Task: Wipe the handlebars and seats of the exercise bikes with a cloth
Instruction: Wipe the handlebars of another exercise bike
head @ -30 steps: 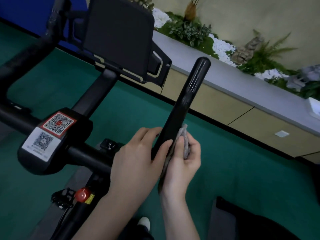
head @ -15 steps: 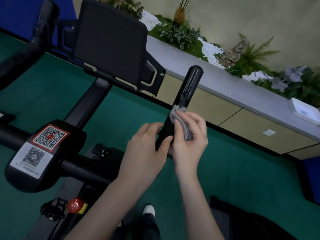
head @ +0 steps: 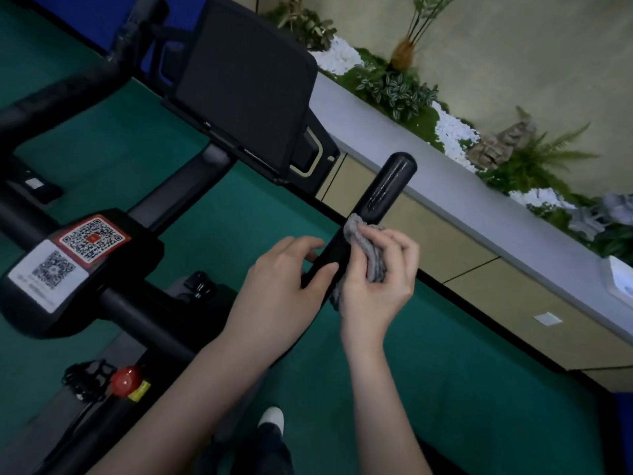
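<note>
The black right handlebar (head: pixel 387 188) of an exercise bike points up and away from me, its rounded tip bare. My left hand (head: pixel 281 282) grips the bar lower down, thumb across its near side. My right hand (head: pixel 380 275) holds a crumpled grey cloth (head: pixel 368 248) and presses it against the bar just above my left hand. The left handlebar (head: pixel 68 94) runs off at the upper left. No seat is clearly in view.
A black tablet holder (head: pixel 246 80) stands on the stem above a console with QR stickers (head: pixel 73 255). A red knob (head: pixel 125 380) and a pedal (head: pixel 85 375) sit below. A grey-topped cabinet (head: pixel 479 200) with plants (head: pixel 394 87) lines the right side. Green floor (head: pixel 445 371) lies underneath.
My right hand slid the cloth up the handlebar from near its base to about its middle. My left hand kept its grip lower on the bar.
</note>
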A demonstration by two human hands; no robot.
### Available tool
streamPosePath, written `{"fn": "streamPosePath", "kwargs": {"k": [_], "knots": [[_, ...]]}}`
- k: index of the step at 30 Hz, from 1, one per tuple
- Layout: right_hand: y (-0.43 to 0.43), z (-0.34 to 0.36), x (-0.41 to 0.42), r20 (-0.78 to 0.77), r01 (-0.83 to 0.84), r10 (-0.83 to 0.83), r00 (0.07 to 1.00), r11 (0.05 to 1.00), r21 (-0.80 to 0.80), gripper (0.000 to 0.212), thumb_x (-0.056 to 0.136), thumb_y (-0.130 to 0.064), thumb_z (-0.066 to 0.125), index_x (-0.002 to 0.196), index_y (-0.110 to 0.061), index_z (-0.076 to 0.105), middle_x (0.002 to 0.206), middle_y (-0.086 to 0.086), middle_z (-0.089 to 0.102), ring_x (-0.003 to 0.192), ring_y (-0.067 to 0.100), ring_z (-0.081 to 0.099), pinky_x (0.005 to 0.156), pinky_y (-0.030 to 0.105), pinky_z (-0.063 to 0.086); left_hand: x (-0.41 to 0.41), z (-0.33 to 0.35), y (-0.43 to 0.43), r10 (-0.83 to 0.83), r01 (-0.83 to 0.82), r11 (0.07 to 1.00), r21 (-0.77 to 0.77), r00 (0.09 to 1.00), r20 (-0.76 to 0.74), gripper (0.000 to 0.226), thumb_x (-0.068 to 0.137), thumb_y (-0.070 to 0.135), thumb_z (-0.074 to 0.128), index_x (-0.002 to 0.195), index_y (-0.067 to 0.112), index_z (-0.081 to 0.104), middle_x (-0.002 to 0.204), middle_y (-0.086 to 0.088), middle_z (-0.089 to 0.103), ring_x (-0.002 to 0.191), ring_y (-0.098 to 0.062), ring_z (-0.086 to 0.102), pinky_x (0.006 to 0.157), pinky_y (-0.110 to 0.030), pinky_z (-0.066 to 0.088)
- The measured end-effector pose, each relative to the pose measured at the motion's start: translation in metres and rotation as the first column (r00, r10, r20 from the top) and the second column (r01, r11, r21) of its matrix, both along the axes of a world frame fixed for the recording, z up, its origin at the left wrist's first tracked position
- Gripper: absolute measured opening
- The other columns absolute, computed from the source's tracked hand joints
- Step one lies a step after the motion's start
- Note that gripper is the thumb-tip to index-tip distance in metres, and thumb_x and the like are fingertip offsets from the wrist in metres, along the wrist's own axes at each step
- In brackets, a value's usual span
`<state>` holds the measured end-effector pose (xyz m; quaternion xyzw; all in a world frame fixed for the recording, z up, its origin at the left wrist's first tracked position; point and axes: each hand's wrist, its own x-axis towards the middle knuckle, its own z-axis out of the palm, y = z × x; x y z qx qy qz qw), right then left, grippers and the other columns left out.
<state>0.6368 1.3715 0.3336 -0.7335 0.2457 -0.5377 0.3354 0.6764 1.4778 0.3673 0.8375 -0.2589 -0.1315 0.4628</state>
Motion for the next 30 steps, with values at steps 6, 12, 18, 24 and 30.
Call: {"fn": "streamPosePath", "kwargs": {"k": [6, 12, 18, 24, 30], "knots": [[-0.03, 0.038, 0.031, 0.134, 0.049, -0.058, 0.989, 0.996, 0.069, 0.013, 0.08, 0.012, 0.065, 0.09, 0.004, 0.069, 0.095, 0.023, 0.054, 0.092, 0.014, 0.056, 0.083, 0.015, 0.045, 0.0, 0.004, -0.013, 0.044, -0.044, 0.999, 0.01, 0.999, -0.019, 0.029, 0.09, 0.037, 0.058, 0.117, 0.028, 0.061, 0.105, 0.013, 0.06, 0.091, -0.007, 0.056, 0.083, -0.026, 0.045], [-0.042, 0.049, 0.039, 0.196, 0.027, -0.06, 0.979, 0.985, 0.17, 0.015, 0.083, 0.009, 0.062, 0.096, 0.003, 0.067, 0.098, 0.024, 0.057, 0.095, 0.008, 0.055, 0.087, 0.015, 0.045, -0.001, 0.001, -0.018, 0.079, -0.079, 0.997, 0.009, 0.997, -0.023, 0.028, 0.089, 0.036, 0.06, 0.115, 0.027, 0.062, 0.103, 0.015, 0.06, 0.087, -0.004, 0.054, 0.071, -0.011, 0.036], [-0.016, 0.016, 0.016, 0.17, -0.04, 0.01, 0.985, 0.984, 0.176, 0.031, 0.09, 0.005, 0.058, 0.121, 0.004, 0.06, 0.118, 0.013, 0.056, 0.115, 0.002, 0.054, 0.097, 0.018, 0.044, -0.001, 0.001, -0.02, 0.095, -0.095, 0.995, -0.001, 0.995, -0.015, 0.026, 0.087, 0.035, 0.062, 0.112, 0.027, 0.064, 0.101, 0.016, 0.061, 0.086, 0.0, 0.055, 0.07, -0.001, 0.036], [0.003, 0.005, 0.002, 0.251, -0.122, 0.006, 0.968, 0.884, 0.45, 0.03, 0.091, -0.005, 0.059, 0.12, -0.013, 0.063, 0.107, -0.002, 0.06, 0.106, 0.008, 0.063, 0.088, 0.018, 0.049, -0.001, 0.0, -0.02, 0.095, -0.095, 0.995, 0.003, 0.995, -0.008, 0.028, 0.086, 0.037, 0.061, 0.113, 0.028, 0.063, 0.104, 0.017, 0.061, 0.091, -0.001, 0.056, 0.074, 0.0, 0.036], [-0.032, 0.029, 0.025, 0.43, -0.279, -0.091, 0.898, 0.64, 0.716, 0.028, 0.093, 0.0, 0.056, 0.108, -0.022, 0.066, 0.114, 0.002, 0.069, 0.111, 0.015, 0.064, 0.1, 0.037, 0.05, -0.003, 0.001, -0.021, 0.1, -0.1, 0.995, -0.016, 0.995, -0.023, 0.026, 0.087, 0.036, 0.06, 0.112, 0.029, 0.063, 0.103, 0.018, 0.06, 0.09, 0.005, 0.054, 0.073, 0.001, 0.037]]}}
